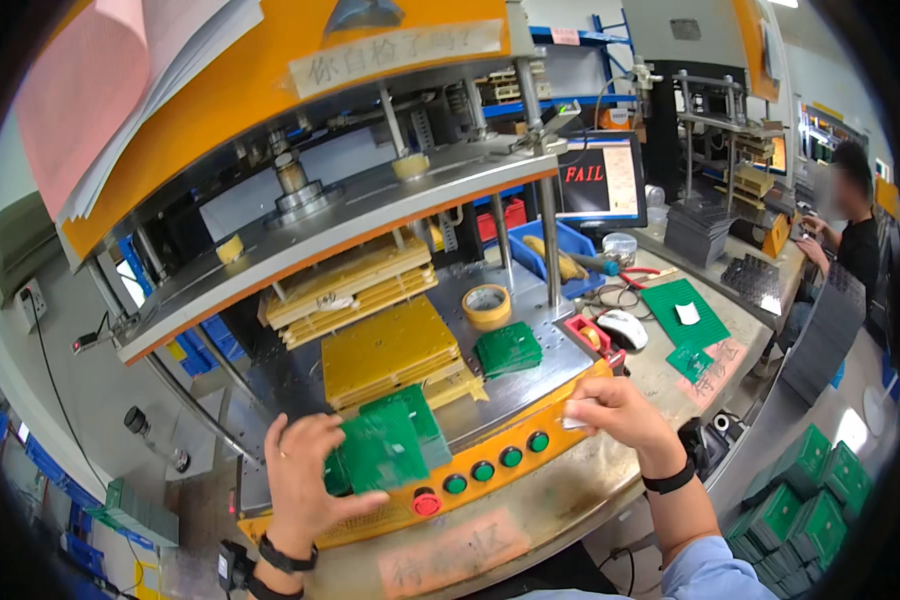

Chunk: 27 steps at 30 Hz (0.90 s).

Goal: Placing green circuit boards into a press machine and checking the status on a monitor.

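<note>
My left hand [305, 480] has its fingers and thumb spread beside a green circuit board [382, 452], which is smeared by motion. I see no firm grip on it. More green board [425, 425] shows behind, at the front edge of the press bed. My right hand [620, 410] is closed in a pinch on a small white piece [574, 414], perhaps paper or cloth, above the press's front right edge. Between and beyond the hands lies a yellow test fixture plate [390, 345]. Right of it sits a stack of green circuit boards [510, 348].
The press's upper plate [350, 200] hangs over the fixture on metal posts. Buttons [483, 471] and a red knob [427, 502] line the front. A tape roll [486, 305], mouse [622, 328] and monitor [600, 180] stand right. Another person [850, 220] works at far right.
</note>
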Each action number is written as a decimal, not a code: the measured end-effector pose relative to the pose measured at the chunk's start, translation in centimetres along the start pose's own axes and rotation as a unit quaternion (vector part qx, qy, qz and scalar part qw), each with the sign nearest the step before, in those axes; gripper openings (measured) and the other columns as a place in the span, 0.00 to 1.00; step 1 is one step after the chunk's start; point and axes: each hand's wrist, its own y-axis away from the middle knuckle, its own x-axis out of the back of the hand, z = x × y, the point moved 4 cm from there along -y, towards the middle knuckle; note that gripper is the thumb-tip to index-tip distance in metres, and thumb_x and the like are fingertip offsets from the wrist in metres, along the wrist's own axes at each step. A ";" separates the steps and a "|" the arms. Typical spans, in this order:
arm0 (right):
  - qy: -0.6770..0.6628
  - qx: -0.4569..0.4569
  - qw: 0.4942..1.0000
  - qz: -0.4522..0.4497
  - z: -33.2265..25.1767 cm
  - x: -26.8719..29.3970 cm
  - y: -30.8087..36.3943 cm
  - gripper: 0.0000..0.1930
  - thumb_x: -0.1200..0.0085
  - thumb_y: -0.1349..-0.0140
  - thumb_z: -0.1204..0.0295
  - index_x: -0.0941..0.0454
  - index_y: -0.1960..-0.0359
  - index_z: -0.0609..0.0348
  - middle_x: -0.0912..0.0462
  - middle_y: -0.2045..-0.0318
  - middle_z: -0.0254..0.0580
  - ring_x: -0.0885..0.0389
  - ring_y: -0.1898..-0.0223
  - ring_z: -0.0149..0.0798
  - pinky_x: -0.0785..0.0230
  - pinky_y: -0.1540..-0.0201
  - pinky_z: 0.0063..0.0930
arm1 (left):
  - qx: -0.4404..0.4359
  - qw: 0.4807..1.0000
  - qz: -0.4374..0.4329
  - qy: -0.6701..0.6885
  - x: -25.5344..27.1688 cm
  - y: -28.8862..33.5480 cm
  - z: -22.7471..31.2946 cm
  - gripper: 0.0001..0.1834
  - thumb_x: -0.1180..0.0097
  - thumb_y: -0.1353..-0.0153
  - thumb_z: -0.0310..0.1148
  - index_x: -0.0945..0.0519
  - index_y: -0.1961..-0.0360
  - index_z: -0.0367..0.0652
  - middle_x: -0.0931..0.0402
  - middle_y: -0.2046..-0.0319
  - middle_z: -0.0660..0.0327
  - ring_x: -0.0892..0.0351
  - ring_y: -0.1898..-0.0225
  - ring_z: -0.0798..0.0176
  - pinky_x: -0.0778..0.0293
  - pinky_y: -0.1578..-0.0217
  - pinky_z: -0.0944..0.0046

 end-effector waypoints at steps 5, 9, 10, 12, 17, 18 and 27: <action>-0.024 0.112 0.980 -0.165 -4.7 -9.8 -0.8 0.09 0.39 0.34 0.63 0.25 0.63 0.53 0.20 0.80 0.32 0.18 0.73 0.26 0.32 0.76 0.25 | -0.069 0.994 -0.053 -0.070 -0.3 2.3 4.6 0.41 0.23 0.65 0.59 0.28 0.55 0.48 0.24 0.50 0.58 0.25 0.45 0.52 0.50 0.33 0.36; 0.209 0.152 0.955 -0.148 -5.4 -13.2 -0.5 0.13 0.37 0.39 0.61 0.27 0.65 0.51 0.20 0.82 0.39 0.17 0.76 0.41 0.28 0.75 0.32 | -0.098 0.992 -0.035 -0.065 -0.6 3.2 5.7 0.41 0.25 0.64 0.61 0.28 0.55 0.48 0.25 0.50 0.59 0.24 0.46 0.53 0.50 0.33 0.35; 0.308 0.192 0.925 -0.109 -5.5 -13.6 -0.1 0.14 0.36 0.42 0.60 0.27 0.66 0.50 0.21 0.82 0.41 0.18 0.77 0.45 0.28 0.74 0.35 | -0.103 0.992 -0.031 -0.073 -0.6 3.5 5.9 0.41 0.25 0.63 0.61 0.29 0.53 0.48 0.25 0.50 0.58 0.24 0.46 0.53 0.48 0.34 0.35; 0.430 0.259 0.865 -0.018 -5.7 -13.4 0.4 0.15 0.35 0.45 0.59 0.27 0.66 0.49 0.22 0.85 0.40 0.19 0.80 0.48 0.29 0.75 0.40 | -0.101 0.992 -0.027 -0.074 -0.9 3.9 5.7 0.42 0.26 0.62 0.61 0.29 0.53 0.48 0.25 0.49 0.58 0.25 0.46 0.53 0.47 0.35 0.36; 0.443 0.194 0.873 0.070 -5.1 -8.6 -0.4 0.13 0.34 0.45 0.63 0.24 0.64 0.51 0.21 0.85 0.36 0.19 0.81 0.45 0.30 0.77 0.37 | -0.052 0.997 -0.060 -0.009 -1.6 7.6 6.9 0.41 0.26 0.60 0.60 0.30 0.51 0.47 0.25 0.49 0.57 0.26 0.46 0.51 0.41 0.37 0.40; 0.430 0.174 0.882 0.081 -5.2 -7.7 -0.5 0.11 0.35 0.42 0.65 0.24 0.64 0.52 0.20 0.83 0.37 0.18 0.78 0.42 0.29 0.75 0.36 | -0.029 0.995 -0.086 0.040 -2.6 8.8 7.5 0.41 0.28 0.58 0.60 0.29 0.50 0.46 0.25 0.49 0.56 0.25 0.48 0.51 0.39 0.39 0.41; 0.366 0.321 0.872 -0.049 -5.7 -11.2 -6.6 0.20 0.33 0.43 0.56 0.22 0.55 0.53 0.20 0.55 0.41 0.24 0.48 0.46 0.33 0.48 0.39 | 0.083 0.984 -0.145 0.054 -8.6 14.4 9.4 0.36 0.30 0.52 0.50 0.27 0.44 0.45 0.31 0.40 0.52 0.37 0.36 0.44 0.43 0.38 0.40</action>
